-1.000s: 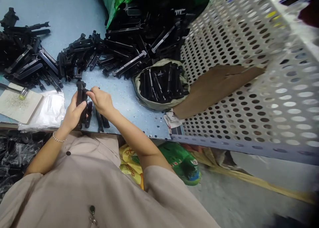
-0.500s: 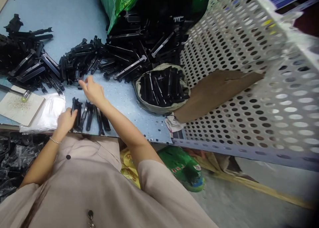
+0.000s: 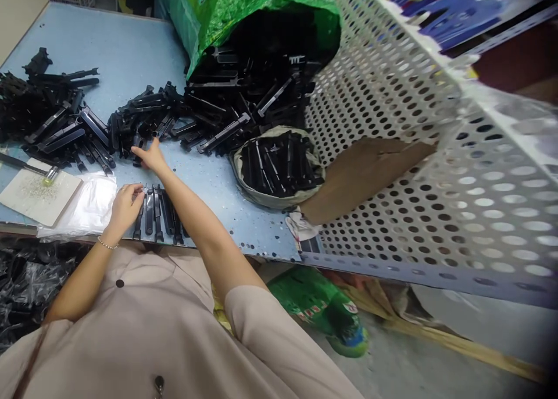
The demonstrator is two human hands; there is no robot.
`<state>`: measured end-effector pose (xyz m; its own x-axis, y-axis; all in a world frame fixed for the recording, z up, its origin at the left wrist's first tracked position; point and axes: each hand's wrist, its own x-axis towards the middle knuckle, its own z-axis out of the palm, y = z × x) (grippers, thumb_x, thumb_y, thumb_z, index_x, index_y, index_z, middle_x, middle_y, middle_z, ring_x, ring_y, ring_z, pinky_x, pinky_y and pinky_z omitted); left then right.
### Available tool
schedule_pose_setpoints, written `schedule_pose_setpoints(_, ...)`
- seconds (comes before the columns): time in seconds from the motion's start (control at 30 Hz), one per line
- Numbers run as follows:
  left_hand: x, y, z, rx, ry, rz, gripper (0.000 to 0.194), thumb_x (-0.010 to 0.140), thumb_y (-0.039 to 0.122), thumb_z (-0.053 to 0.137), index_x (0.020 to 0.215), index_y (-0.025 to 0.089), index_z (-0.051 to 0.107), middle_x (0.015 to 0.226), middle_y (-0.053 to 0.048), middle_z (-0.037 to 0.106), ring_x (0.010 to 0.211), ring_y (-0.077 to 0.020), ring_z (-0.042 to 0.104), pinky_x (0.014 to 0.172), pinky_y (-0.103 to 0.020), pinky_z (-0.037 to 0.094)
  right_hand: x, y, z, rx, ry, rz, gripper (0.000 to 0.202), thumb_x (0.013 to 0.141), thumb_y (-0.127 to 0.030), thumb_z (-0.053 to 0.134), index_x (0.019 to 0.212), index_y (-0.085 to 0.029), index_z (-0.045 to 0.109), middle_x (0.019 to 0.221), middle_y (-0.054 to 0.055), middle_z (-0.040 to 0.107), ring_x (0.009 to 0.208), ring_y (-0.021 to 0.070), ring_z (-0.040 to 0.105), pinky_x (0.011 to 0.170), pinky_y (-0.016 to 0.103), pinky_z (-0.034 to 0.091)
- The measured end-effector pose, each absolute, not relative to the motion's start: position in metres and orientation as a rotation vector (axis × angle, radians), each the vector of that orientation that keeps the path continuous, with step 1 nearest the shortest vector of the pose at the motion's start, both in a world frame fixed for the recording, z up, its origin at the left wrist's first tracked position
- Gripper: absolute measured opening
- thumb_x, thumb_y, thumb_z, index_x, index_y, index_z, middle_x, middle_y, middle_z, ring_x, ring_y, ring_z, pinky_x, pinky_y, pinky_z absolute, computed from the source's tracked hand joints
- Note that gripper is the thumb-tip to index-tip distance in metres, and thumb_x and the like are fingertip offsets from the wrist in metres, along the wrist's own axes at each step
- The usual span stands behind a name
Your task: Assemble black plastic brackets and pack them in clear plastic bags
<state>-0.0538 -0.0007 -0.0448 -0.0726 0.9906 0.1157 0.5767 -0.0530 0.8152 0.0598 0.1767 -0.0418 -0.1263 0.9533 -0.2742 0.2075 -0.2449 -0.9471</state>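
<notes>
Since a second ago, your right hand (image 3: pixel 151 156) has left the part you held in both hands and gone out to the heap, while your left hand (image 3: pixel 125 208) has settled beside the near row. Largest first: the blue table (image 3: pixel 104 44) carries everything, with a green sack (image 3: pixel 261 12) lying mouth toward you at its back. Before it spreads the heap of black parts (image 3: pixel 152 111), pointing every which way. Smaller again is the row of black parts (image 3: pixel 157 216), just right of your left fingers, side by side at the front edge; their long axes run away from your body, several blocky ends toward you. Your right thumb and forefinger stand apart at the heap's near side, with nothing visibly gripped; your left fingers curl loosely at the leftmost part's far end (whether they grip it, I can't tell). Each part looks light, stiff and rather smooth, so take it by the middle of its long sides.
</notes>
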Motion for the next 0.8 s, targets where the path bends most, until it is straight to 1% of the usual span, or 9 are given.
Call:
schedule_pose_setpoints(0.13, -0.059, -0.002, -0.046, 1.389, 1.606, 1.171, 0.032, 0.091, 0.034, 0.061, 0.117, 0.017, 0.067, 0.109, -0.011, 0.07, 0.103, -0.021, 0.067, 0.094, -0.037, 0.054, 0.071, 0.179, -0.015, -1.163, -0.672, 1.85, 0.009, 0.099, -0.027, 0.054, 0.1, -0.018, 0.051, 0.065, -0.006, 0.052, 0.045, 0.0052, 0.039, 0.04, 0.013, 0.035)
schedule_pose_setpoints(0.23, -0.055, 0.011, -0.039, 1.041, 1.429, 1.261, 0.044, 0.093, 0.047, 0.059, 0.123, 0.015, 0.063, 0.114, -0.014, 0.071, 0.103, -0.0215, 0.07, 0.095, -0.039, 0.056, 0.098, 0.147, -0.002, -0.819, -0.43, 2.037, 0.022, 0.105, -0.025, 0.038, 0.089, -0.019, 0.051, 0.063, -0.004, 0.052, 0.046, 0.0058, 0.035, 0.038, 0.012, 0.034)
schedule_pose_setpoints(0.3, -0.044, 0.024, -0.029, 0.907, 1.27, 1.261, 0.056, 0.1, 0.06, 0.041, 0.132, 0.018, 0.058, 0.122, -0.016, 0.071, 0.11, -0.0232, 0.07, 0.097, -0.041, 0.057, 0.109, 0.109, -0.003, -0.79, -0.422, 2.096, 0.027, 0.106, -0.025, 0.033, 0.089, -0.019, 0.053, 0.061, -0.004, 0.05, 0.046, 0.0074, 0.035, 0.038, 0.013, 0.035)
schedule_pose_setpoints(0.37, -0.034, 0.031, -0.017, 0.875, 1.168, 1.23, 0.065, 0.102, 0.064, 0.022, 0.14, 0.02, 0.053, 0.126, -0.016, 0.07, 0.12, -0.0256, 0.067, 0.1, -0.045, 0.056, 0.115, 0.07, -0.009, -0.824, -0.589, 2.194, 0.025, 0.105, -0.034, 0.04, 0.092, -0.019, 0.055, 0.061, -0.004, 0.051, 0.047, 0.0084, 0.04, 0.042, 0.016, 0.04)
schedule_pose_setpoints(0.43, -0.027, 0.029, -0.007, 0.921, 1.142, 1.232, 0.063, 0.103, 0.062, 0.026, 0.148, 0.022, 0.046, 0.135, -0.014, 0.067, 0.129, -0.0274, 0.062, 0.106, -0.047, 0.053, 0.121, 0.039, -0.013, -0.897, -0.909, 2.191, 0.03, 0.101, -0.049, 0.049, 0.097, -0.02, 0.057, 0.069, -0.001, 0.058, 0.055, 0.0109, 0.053, 0.052, 0.021, 0.05)
schedule_pose_setpoints(0.5, -0.026, 0.016, 0.0, 1.055, 1.17, 1.281, 0.066, 0.1, 0.058, 0.046, 0.156, 0.026, 0.034, 0.155, -0.011, 0.052, 0.144, -0.0273, 0.049, 0.118, -0.047, 0.044, 0.129, 0.026, -0.008, -1.038, -1.279, 1.929, 0.041, 0.097, -0.062, 0.05, 0.099, -0.022, 0.057, 0.081, 0.003, 0.064, 0.069, 0.0151, 0.062, 0.064, 0.028, 0.055)
schedule_pose_setpoints(0.6, -0.029, -0.008, 0.008, 1.306, 1.22, 1.257, 0.076, 0.096, 0.054, 0.059, 0.16, 0.031, 0.027, 0.172, -0.003, 0.024, 0.159, -0.0245, 0.02, 0.13, -0.041, 0.023, 0.139, 0.032, 0.01, -1.258, -1.72, 1.166, 0.047, 0.099, -0.067, 0.041, 0.106, -0.023, 0.058, 0.101, 0.007, 0.066, 0.093, 0.0212, 0.063, 0.081, 0.035, 0.054)
schedule_pose_setpoints(0.7, -0.029, -0.024, 0.011, 1.398, 1.238, 1.168, 0.071, 0.1, 0.054, 0.052, 0.162, 0.03, 0.026, 0.173, -0.002, 0.021, 0.161, -0.0234, 0.013, 0.132, -0.041, 0.016, 0.137, 0.054, 0.023, -1.298, -2.009, 0.624, 0.048, 0.102, -0.063, 0.035, 0.104, -0.022, 0.061, 0.106, 0.012, 0.065, 0.105, 0.026, 0.058, 0.091, 0.038, 0.046)
schedule_pose_setpoints(0.8, -0.03, -0.027, 0.007, 1.406, 1.261, 1.164, 0.07, 0.1, 0.052, 0.051, 0.161, 0.029, 0.027, 0.172, -0.004, 0.023, 0.16, -0.024, 0.016, 0.132, -0.041, 0.016, 0.128, 0.068, 0.022, -1.325, -2.111, 0.559, 0.054, 0.107, -0.055, 0.02, 0.096, -0.021, 0.061, 0.093, 0.01, 0.064, 0.093, 0.0243, 0.058, 0.083, 0.035, 0.042)
